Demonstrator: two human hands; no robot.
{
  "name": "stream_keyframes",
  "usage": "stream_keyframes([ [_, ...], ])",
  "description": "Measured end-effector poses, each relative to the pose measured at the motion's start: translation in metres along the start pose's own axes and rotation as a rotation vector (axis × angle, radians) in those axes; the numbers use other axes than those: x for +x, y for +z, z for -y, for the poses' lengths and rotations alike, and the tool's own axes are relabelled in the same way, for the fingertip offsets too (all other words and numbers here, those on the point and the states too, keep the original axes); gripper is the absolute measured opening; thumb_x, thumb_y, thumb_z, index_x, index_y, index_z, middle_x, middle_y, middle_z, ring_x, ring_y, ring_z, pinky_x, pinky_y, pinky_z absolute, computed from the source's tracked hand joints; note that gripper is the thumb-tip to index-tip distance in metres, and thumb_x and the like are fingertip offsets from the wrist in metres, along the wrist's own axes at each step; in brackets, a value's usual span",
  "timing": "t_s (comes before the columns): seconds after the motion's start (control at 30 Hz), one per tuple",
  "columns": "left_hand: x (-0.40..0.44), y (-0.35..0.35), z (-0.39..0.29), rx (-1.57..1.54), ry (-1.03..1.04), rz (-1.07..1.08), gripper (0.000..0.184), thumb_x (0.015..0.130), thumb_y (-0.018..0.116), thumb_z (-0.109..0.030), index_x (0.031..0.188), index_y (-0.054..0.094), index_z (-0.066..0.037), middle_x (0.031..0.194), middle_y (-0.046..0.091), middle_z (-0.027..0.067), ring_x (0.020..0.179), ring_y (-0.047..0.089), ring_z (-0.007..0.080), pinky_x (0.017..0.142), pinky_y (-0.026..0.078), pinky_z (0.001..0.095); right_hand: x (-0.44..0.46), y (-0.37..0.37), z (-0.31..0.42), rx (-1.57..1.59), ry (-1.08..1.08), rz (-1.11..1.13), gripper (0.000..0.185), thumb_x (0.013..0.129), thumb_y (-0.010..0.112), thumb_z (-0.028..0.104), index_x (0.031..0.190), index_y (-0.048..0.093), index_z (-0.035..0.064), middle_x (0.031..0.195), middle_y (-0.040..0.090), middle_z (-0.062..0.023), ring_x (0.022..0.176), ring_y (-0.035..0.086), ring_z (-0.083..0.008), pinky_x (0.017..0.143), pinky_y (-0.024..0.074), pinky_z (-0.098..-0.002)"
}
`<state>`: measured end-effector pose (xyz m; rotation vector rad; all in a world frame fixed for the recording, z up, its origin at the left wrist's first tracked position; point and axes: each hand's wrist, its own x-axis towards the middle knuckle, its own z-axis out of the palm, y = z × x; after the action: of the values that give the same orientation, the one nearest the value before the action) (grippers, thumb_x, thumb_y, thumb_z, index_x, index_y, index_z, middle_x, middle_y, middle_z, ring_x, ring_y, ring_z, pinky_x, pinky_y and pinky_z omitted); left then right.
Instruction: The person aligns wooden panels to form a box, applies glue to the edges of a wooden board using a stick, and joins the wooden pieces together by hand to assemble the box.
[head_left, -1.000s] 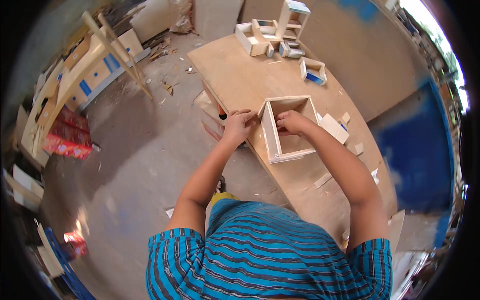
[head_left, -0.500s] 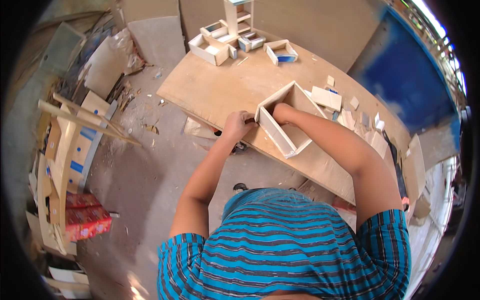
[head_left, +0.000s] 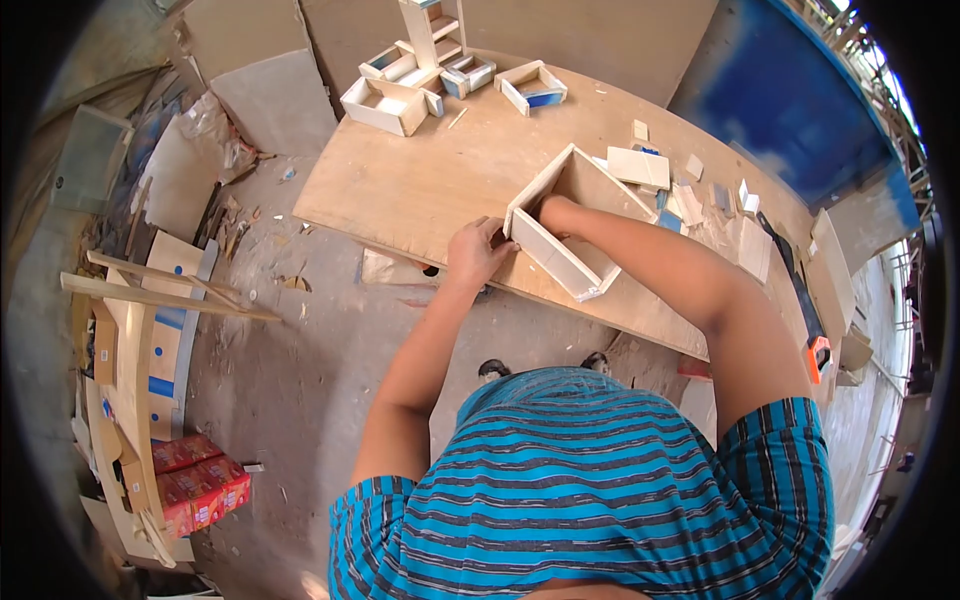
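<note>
An open wooden box [head_left: 562,262] of pale boards lies near the front edge of the workbench, set at an angle. The fingers of my left hand [head_left: 478,252] are curled around its near left corner, pressed to the outside of the box. My right hand [head_left: 560,217] reaches down inside the box, close to the same corner. The box wall and the hand itself hide the right fingers, so their grip does not show.
Small wooden drawer-like boxes [head_left: 385,105] and a little upright shelf [head_left: 432,35] stand at the back of the workbench [head_left: 400,190]. Wood offcuts [head_left: 638,167] lie right of the box, with an orange-handled saw [head_left: 820,358] beyond. Red cartons [head_left: 205,490] sit on the floor at left.
The whole view has shifted slightly, bringing more of the saw handle into sight. My left fingers have changed position a little at the box corner; my right hand stays inside the box.
</note>
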<state>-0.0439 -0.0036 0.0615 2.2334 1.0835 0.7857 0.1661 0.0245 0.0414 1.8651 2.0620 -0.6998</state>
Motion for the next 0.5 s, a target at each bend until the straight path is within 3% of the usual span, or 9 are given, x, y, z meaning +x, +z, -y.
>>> stream_keyframes([
  [0.13, -0.001, 0.001, 0.000, -0.020, -0.007, 0.005, 0.033, 0.067, 0.081, -0.022, 0.091, 0.067, -0.005, 0.080, 0.063, 0.0096, 0.072, 0.063, 0.0263, 0.066, 0.050, 0.0352, -0.007, 0.006, 0.001, 0.317, 0.090, -0.097, 0.013, 0.067, 0.067, 0.019, 0.070, 0.073, 0.0074, 0.073, 0.067, -0.0191, 0.063, 0.067, -0.0296, 0.056, 0.0503, -0.0389],
  [0.23, -0.001, -0.003, -0.005, -0.032, -0.016, 0.014, 0.032, 0.068, 0.080, -0.020, 0.094, 0.068, -0.005, 0.081, 0.063, 0.0103, 0.072, 0.063, 0.0262, 0.067, 0.050, 0.0350, -0.003, 0.010, -0.002, 0.333, 0.095, -0.097, 0.014, 0.070, 0.068, 0.020, 0.072, 0.073, 0.0071, 0.070, 0.066, -0.0179, 0.059, 0.065, -0.0270, 0.054, 0.0496, -0.0374],
  [0.37, -0.003, -0.001, 0.005, -0.073, 0.051, -0.022, 0.027, 0.070, 0.076, -0.016, 0.096, 0.069, -0.010, 0.079, 0.064, 0.0104, 0.073, 0.063, 0.0287, 0.066, 0.050, 0.0379, -0.018, -0.007, 0.014, 0.484, 0.184, -0.025, 0.018, 0.078, 0.066, 0.008, 0.088, 0.069, -0.0067, 0.072, 0.064, -0.0166, 0.056, 0.057, -0.0189, 0.045, 0.0439, -0.0361],
  [0.5, -0.003, 0.001, 0.010, -0.066, 0.033, 0.007, 0.026, 0.074, 0.073, -0.011, 0.100, 0.069, -0.005, 0.082, 0.065, 0.0137, 0.072, 0.063, 0.0280, 0.068, 0.050, 0.0350, -0.020, -0.004, 0.015, 0.619, 0.174, -0.068, 0.017, 0.078, 0.066, 0.008, 0.086, 0.069, -0.0066, 0.070, 0.064, -0.0162, 0.056, 0.058, -0.0195, 0.045, 0.0444, -0.0364],
])
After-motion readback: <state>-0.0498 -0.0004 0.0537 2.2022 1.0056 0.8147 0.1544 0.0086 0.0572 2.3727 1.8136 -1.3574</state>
